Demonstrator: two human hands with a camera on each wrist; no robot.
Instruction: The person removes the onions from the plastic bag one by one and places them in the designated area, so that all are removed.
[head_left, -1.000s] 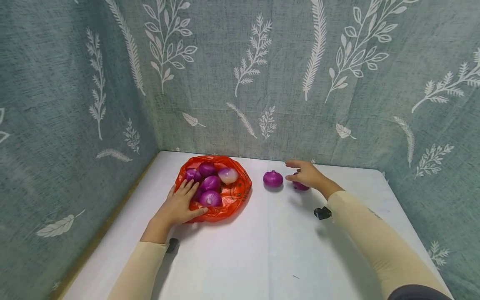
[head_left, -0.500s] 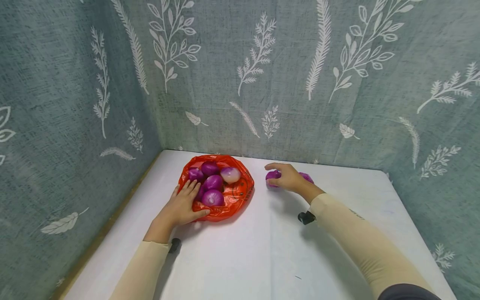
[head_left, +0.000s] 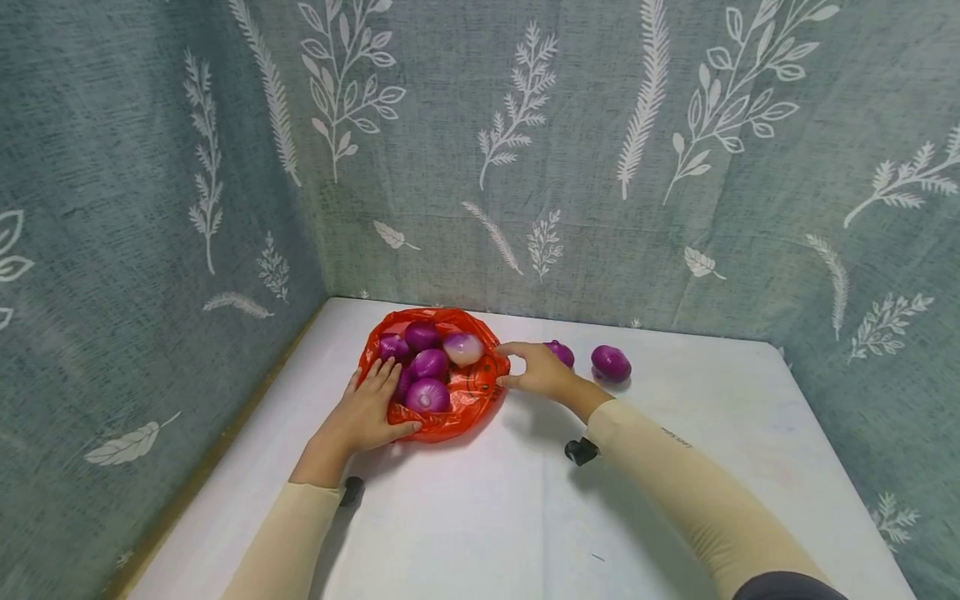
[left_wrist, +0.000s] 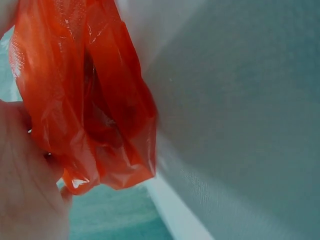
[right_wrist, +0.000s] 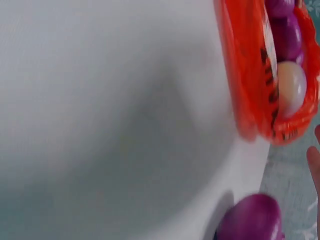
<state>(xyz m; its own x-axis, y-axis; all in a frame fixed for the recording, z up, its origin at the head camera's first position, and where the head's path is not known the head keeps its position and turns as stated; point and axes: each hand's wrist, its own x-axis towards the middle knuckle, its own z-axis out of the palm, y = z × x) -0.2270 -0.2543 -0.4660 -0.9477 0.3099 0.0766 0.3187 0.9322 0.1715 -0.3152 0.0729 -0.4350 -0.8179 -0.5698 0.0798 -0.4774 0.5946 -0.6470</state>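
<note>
An open red plastic bag (head_left: pixel 472 408) sits at the back left of the table, with several purple onions (head_left: pixel 428 395) and a paler, partly white onion (head_left: pixel 462 349) in it. Across its left front edge rests my left hand (head_left: pixel 363 417), fingers spread and fairly straight. The left wrist view shows the bag's folded side (left_wrist: pixel 55 85) against this hand. Beside the bag's right rim is my right hand (head_left: pixel 542 372), holding nothing, thumb and fingers apart; whether it touches the rim I cannot tell. Behind that hand a purple onion (head_left: pixel 562 353) is partly hidden. Another purple onion (head_left: pixel 611 364) lies farther right.
The white table (head_left: pixel 465 517) ends at a patterned grey-green cloth (head_left: pixel 585 250) hung along the back and sides. A small dark mark (head_left: pixel 597 557) shows on the tabletop near the front.
My right hand has moved left, from over the farther onion, past the nearer one, to the bag's right rim. Both loose onions stay on the table. My left hand keeps its place.
</note>
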